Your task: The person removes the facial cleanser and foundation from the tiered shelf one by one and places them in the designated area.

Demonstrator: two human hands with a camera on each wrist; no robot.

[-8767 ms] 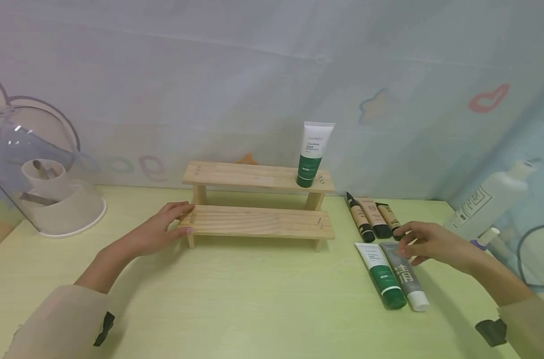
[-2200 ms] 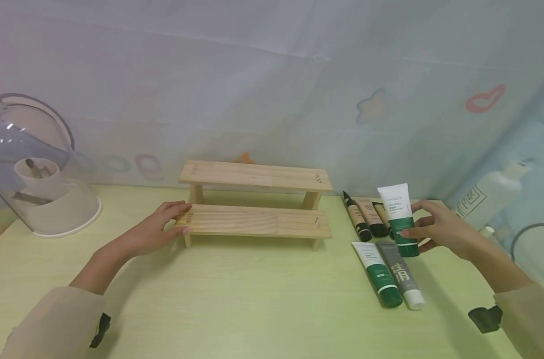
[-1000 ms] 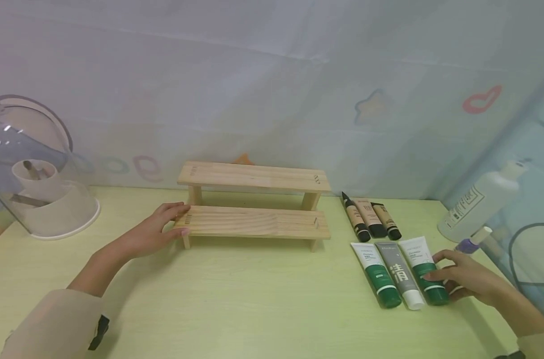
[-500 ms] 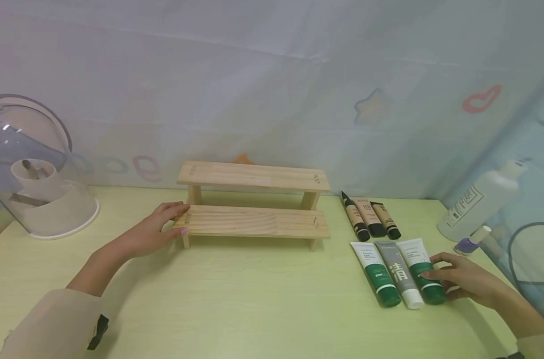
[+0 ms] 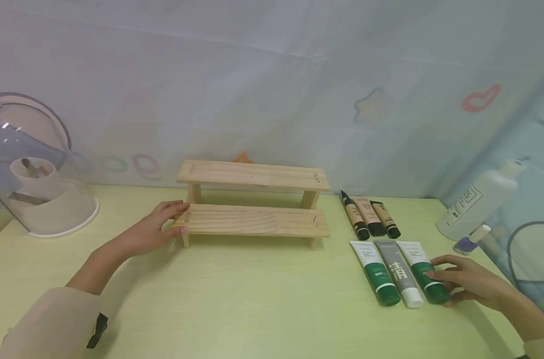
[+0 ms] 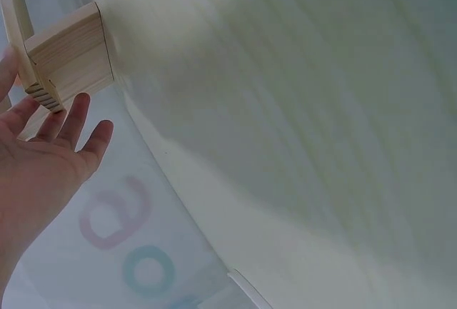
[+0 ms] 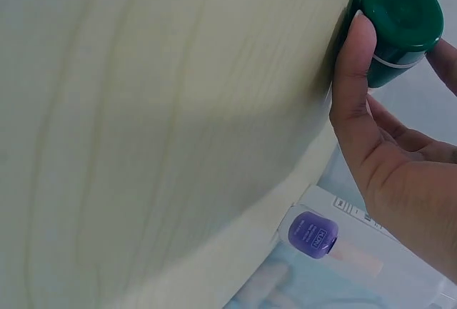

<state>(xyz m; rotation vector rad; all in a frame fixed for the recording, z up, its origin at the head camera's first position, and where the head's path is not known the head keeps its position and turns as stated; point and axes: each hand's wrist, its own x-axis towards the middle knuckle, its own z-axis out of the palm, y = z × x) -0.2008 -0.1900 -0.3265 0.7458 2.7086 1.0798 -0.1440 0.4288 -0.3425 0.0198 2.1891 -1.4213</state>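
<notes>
A two-step wooden stand point(image 5: 254, 219) stands mid-table. My left hand point(image 5: 153, 230) holds the left end of its lower shelf; in the left wrist view, thumb and fingers lie on either side of the board end point(image 6: 44, 91). At the right, a white-and-green squeeze tube point(image 5: 417, 257) lies on the table, its right side between the thumb and fingers of my right hand point(image 5: 471, 279). The right wrist view shows its green cap point(image 7: 403, 13) by my thumb. A grey squeeze tube point(image 5: 395, 264) and another white-and-green tube point(image 5: 375, 269) lie alongside it in a row.
Behind that row lie a pointed black-capped tube point(image 5: 356, 217), a BB cream tube point(image 5: 369, 215) and a small beige tube point(image 5: 385, 219). A purple nail polish bottle point(image 5: 467, 244) and white pump bottle point(image 5: 476, 204) stand far right. A clear-domed holder point(image 5: 52, 209) stands left.
The white-and-green tube from the upper shelf was carried right by my right hand and laid beside the grey tube. Since then it has shifted only slightly. My left hand stays at the stand.
</notes>
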